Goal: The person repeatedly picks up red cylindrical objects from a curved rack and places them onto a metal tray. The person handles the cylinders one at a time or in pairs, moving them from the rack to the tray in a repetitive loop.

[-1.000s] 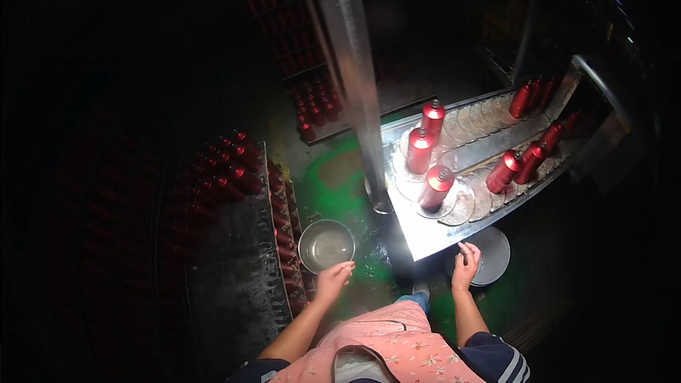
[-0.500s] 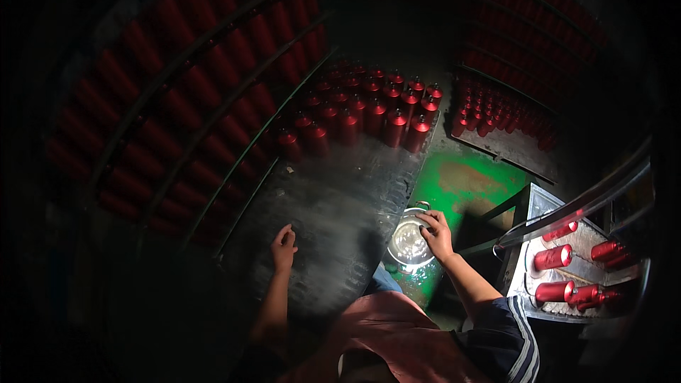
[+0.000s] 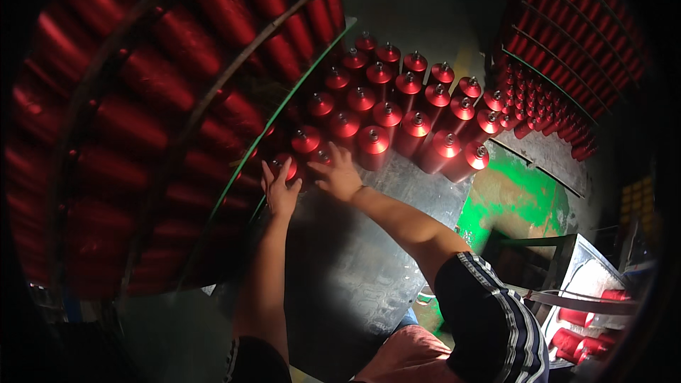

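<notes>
Red metal cylinders (image 3: 373, 140) with sloped shoulders and small pale necks stand upright in rows on a dark metal tabletop (image 3: 362, 241). My left hand (image 3: 281, 195) is at the near left corner of the group, fingers apart beside a cylinder (image 3: 286, 164). Just to its right, my right hand (image 3: 342, 176) reaches with spread fingers to the neighbouring cylinder (image 3: 323, 154), partly covering it. Neither hand shows a firm grip; whether the fingertips touch metal, I cannot tell.
At left, close by, a tall rack (image 3: 230, 89) holds many red cylinders lying in tiers. Another stack (image 3: 574, 35) rises at far right, with small red cylinders (image 3: 528, 103) standing below it. A lit metal bin (image 3: 592, 262) with red cylinders is at lower right, beside green-painted floor (image 3: 514, 184).
Both hands have moved forward to the standing cylinders, the right one also crossing leftward from above a round glass-like dish. The view has shifted nearer the left rack and the rows.
</notes>
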The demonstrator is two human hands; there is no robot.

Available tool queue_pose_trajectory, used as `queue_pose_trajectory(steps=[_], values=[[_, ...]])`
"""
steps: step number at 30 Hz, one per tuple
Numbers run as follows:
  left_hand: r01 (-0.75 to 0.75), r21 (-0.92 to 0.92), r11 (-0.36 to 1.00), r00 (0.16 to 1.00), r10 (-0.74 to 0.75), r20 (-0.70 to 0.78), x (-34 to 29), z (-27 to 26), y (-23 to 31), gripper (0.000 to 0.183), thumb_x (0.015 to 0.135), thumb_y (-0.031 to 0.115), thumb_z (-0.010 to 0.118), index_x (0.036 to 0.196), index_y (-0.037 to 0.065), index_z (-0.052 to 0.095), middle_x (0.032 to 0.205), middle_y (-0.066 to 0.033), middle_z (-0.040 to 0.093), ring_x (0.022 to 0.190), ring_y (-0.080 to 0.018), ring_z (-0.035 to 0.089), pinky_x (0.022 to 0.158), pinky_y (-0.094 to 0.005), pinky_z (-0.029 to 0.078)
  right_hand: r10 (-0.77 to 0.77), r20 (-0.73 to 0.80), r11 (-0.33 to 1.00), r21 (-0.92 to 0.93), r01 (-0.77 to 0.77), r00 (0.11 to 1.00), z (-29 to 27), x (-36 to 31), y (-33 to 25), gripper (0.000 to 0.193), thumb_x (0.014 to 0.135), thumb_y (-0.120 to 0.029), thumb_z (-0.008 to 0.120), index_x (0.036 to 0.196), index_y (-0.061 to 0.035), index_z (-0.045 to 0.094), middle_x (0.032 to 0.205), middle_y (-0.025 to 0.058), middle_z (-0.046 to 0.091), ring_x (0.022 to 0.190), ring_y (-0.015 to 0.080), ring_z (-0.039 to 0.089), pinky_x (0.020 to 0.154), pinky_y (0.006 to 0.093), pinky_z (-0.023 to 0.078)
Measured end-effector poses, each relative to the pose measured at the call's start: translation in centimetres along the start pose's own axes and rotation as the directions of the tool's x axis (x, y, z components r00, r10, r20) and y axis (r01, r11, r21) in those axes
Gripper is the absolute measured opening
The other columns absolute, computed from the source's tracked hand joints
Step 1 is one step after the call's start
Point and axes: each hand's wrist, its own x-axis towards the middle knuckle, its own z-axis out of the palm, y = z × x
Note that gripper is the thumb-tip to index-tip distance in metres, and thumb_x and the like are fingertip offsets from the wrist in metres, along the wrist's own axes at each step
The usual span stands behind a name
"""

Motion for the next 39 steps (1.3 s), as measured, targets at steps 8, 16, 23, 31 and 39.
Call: queue_pose_trajectory(steps=[8,16,23,31,39], values=[[-0.043,0.005,0.999,0.985,0.043,-0.166,2.4,4.3,-1.2,0.049,0.077,0.023,0.077,0.124,0.029,0.062,0.147,-0.0157,0.035,0.125,-0.0396,0.041,0.105,-0.045,0.036,0.023,-0.198,0.987,0.159,0.009,0.98,2.3,1.4,2.0,0.048,0.066,-0.014,0.08,0.111,-0.0277,0.069,0.14,0.0197,0.037,0.123,0.042,0.04,0.101,0.0463,0.044],[-0.05,-0.174,0.983,0.99,0.027,-0.136,-2.5,1.7,-3.7,0.047,0.076,0.018,0.077,0.121,0.02,0.065,0.144,-0.0175,0.041,0.13,-0.0352,0.041,0.108,-0.0411,0.032,0.018,-0.17,0.931,0.362,0.045,0.985,-3.1,-6.5,4.4,0.051,0.072,-0.013,0.078,0.12,-0.0272,0.066,0.139,0.0173,0.039,0.124,0.0393,0.043,0.103,0.0446,0.041],[0.253,-0.71,0.657,0.967,-0.145,0.211,-20.5,-2.9,-0.6,0.045,0.082,0.004,0.071,0.125,-0.001,0.061,0.12,-0.0083,0.063,0.108,-0.0169,0.06,0.094,-0.0282,0.047,0.623,-0.071,0.592,0.693,-0.411,0.779,-14.1,-30.7,4.5,0.045,0.088,-0.022,0.068,0.129,-0.0053,0.059,0.129,0.0123,0.055,0.122,0.0254,0.049,0.105,0.0374,0.038],[0.712,-0.681,-0.17,0.699,0.086,0.71,-34.1,-4.0,14.0,0.062,0.095,0.048,0.051,0.145,0.015,0.037,0.135,-0.009,0.052,0.122,-0.0284,0.052,0.097,-0.0513,0.048,0.856,0.108,-0.167,0.983,0.073,0.506,-25.8,-42.0,-4.4,0.055,0.09,-0.046,0.057,0.135,-0.0185,0.044,0.127,0.0094,0.053,0.114,0.0273,0.056,0.086,0.0531,0.054],[0.839,0.154,-0.522,0.319,0.7,0.639,-38.5,4.9,22.2,0.051,0.094,0.043,0.049,0.133,0.011,0.053,0.126,-0.0145,0.06,0.112,-0.0411,0.057,0.077,-0.0485,0.058,0.752,0.431,-0.632,0.687,0.359,0.499,-27.9,-43.7,-6.0,0.042,0.09,-0.045,0.056,0.118,-0.0137,0.058,0.11,0.0092,0.065,0.1,0.03,0.063,0.076,0.0456,0.06]])
